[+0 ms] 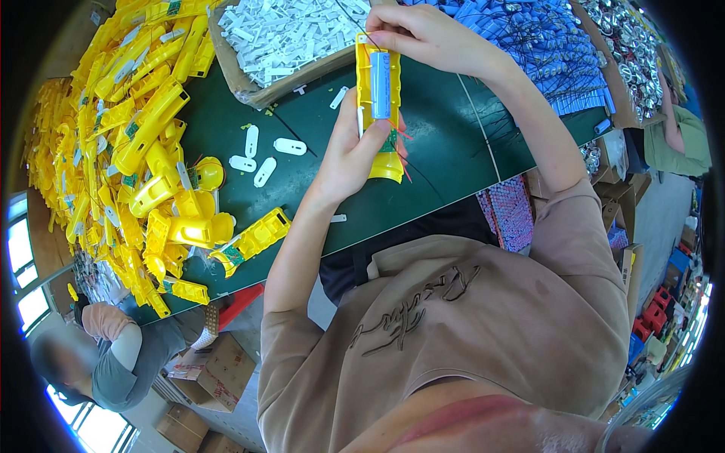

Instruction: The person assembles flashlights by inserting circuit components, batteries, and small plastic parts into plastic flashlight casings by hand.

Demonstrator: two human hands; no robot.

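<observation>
My left hand [349, 155] is wrapped round a long yellow plastic housing [388, 167], its hollow side facing up. Inside lies a blue cylindrical battery cell [381, 87], and my left thumb rests by its lower end. Below the cell a small green circuit board [390, 141] shows, with thin red wires sticking out beside it. At the housing's far end my right hand [408, 32] has its fingers closed in a pinch on a thin black wire [352, 16]. The fingertips partly cover where that wire meets the cell.
Yellow housings [151, 143] heap up on the left of the green table [317, 204]. A carton of white plastic pieces [279, 45] stands at the back; blue wired cells [536, 53] pile up on the right. Loose white plates [264, 172] lie mid-table. A person [124, 362] sits at lower left.
</observation>
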